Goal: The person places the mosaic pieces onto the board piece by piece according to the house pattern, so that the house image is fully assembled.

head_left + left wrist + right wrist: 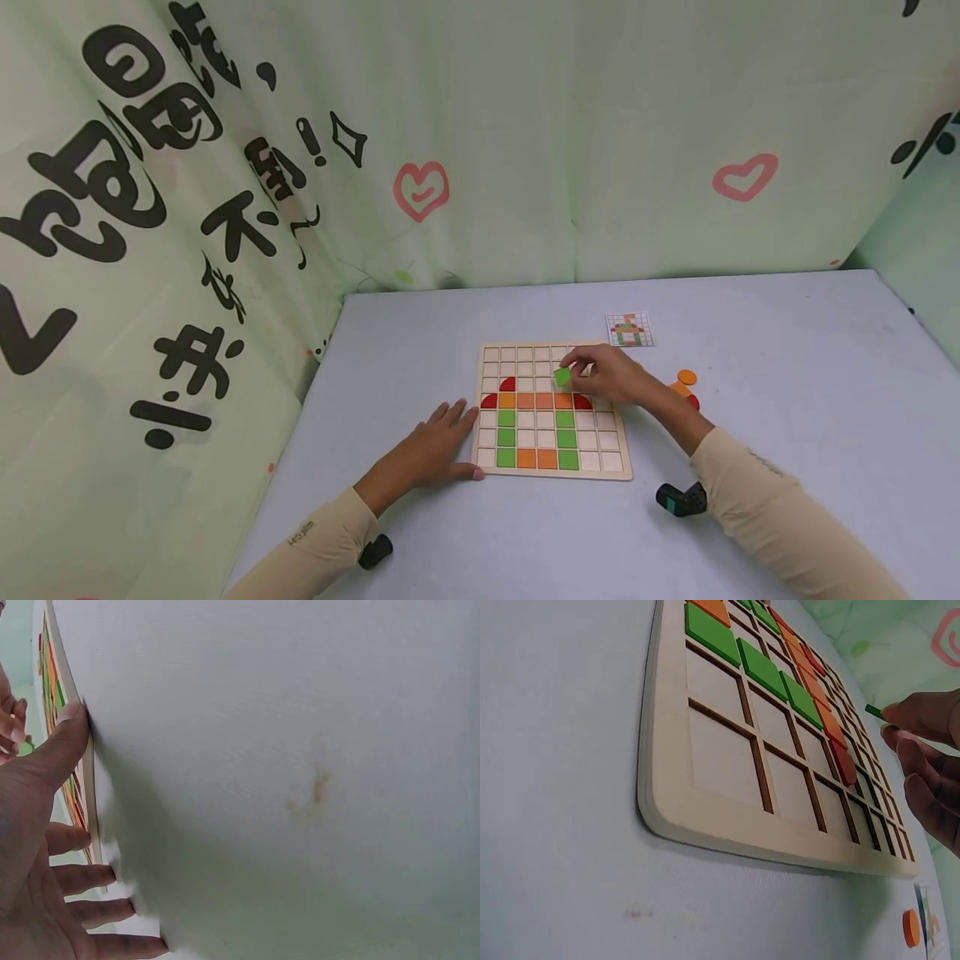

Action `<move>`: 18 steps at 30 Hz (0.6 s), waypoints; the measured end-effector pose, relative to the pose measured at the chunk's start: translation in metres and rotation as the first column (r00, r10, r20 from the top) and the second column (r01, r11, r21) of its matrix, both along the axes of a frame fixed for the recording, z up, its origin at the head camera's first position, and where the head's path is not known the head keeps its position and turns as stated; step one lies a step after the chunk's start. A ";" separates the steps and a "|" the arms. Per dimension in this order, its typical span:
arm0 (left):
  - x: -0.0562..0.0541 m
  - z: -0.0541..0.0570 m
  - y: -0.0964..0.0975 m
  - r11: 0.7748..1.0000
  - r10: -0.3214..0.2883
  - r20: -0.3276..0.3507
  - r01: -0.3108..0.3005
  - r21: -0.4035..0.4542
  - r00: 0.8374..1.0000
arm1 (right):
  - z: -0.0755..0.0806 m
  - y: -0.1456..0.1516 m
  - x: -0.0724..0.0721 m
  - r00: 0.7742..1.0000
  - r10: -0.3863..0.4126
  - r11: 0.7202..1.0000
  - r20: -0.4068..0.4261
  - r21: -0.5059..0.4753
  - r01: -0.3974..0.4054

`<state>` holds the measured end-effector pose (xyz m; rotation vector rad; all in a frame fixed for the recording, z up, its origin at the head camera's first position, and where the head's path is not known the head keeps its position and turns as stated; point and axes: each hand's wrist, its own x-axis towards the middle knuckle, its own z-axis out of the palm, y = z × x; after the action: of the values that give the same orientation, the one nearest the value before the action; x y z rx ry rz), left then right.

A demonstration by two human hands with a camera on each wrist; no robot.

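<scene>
A wooden grid board (pixel 627 467) lies on the table, with green, orange and red tiles set in some of its squares. My right hand (pixel 606 374) is over the upper right of the board and pinches a green square tile (pixel 562 377) between thumb and fingertips. The right wrist view shows that green tile (pixel 875 712) edge-on, above the grid. At the board's left edge rests my left hand (pixel 438 446), fingers spread and thumb near the lower left corner. In the left wrist view the thumb and fingers of my left hand (pixel 45 847) touch the board's side.
A small pattern card (pixel 630 329) lies behind the board. To the right are a loose orange round piece (pixel 687 377) and an orange piece (pixel 680 389) beside a red piece (pixel 693 402), partly behind my right forearm. A patterned curtain (pixel 510 167) hangs behind the table (pixel 787 383).
</scene>
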<state>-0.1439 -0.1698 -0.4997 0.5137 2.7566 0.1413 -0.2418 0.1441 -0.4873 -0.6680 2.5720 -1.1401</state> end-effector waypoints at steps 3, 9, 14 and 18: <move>0.000 0.000 0.000 1.000 0.000 -0.002 0.001 0.006 1.000 | -0.001 -0.005 -0.002 1.000 0.007 1.000 0.001 -0.013 -0.007; 0.000 0.000 -0.001 1.000 0.000 0.000 0.000 0.014 1.000 | -0.004 -0.020 -0.004 0.999 0.002 1.000 0.051 -0.031 0.000; 0.000 -0.002 -0.002 1.000 0.004 0.007 -0.004 0.023 1.000 | -0.008 -0.034 -0.005 0.999 -0.003 1.000 0.044 -0.010 0.004; 0.000 -0.002 -0.002 1.000 0.001 0.003 -0.002 0.020 1.000 | -0.013 -0.044 -0.006 0.999 -0.008 1.000 0.033 0.020 0.007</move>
<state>-0.1444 -0.1719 -0.5019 0.5161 2.7549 0.1699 -0.2478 0.1002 -0.5001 -0.6302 2.5574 -1.1165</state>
